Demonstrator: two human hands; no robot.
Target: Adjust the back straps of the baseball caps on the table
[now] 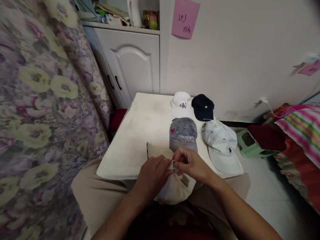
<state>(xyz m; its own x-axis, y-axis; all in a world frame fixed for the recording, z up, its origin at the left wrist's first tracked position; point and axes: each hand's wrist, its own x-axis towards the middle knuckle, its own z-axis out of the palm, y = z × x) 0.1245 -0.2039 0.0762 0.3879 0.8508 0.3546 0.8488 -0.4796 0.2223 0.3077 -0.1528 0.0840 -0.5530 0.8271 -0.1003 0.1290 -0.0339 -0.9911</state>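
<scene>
Cream cap (172,190), quantity 1: at the near edge of the white tabletop (130,133), above the person's lap; upper part covered by 2 hands, so its full outline cannot be traced. A brownish patch shows on its right side, too small to make out.

Left hand (153,173): back turned up, thumb and fingers pinched on a gathered edge of the cap; several fingertips hidden.

Right hand (188,163): fingers curled, thumb and forefinger closed on the same edge, just beside the left fingertips. A small dark detail lies between the 2 hands; its nature cannot be told.

Pale flap (160,151), dark-edged: beyond the left hand, partly hidden by it; whether it joins the cap is unclear.

Grey cap (183,131), quantity 1: beyond the right hand, which hides part of its lower edge; script lettering illegible.

White cap (181,104), quantity 1: far edge of the tabletop, marked "CK".

Navy cap (203,106), quantity 1: beside the white one; small lettering hard to read.

Pale washed cap (221,143), quantity 1: right edge, brim toward the person.

Pink sheet (185,18): on the wall, top cut off by the frame; handwritten "243".
</scene>
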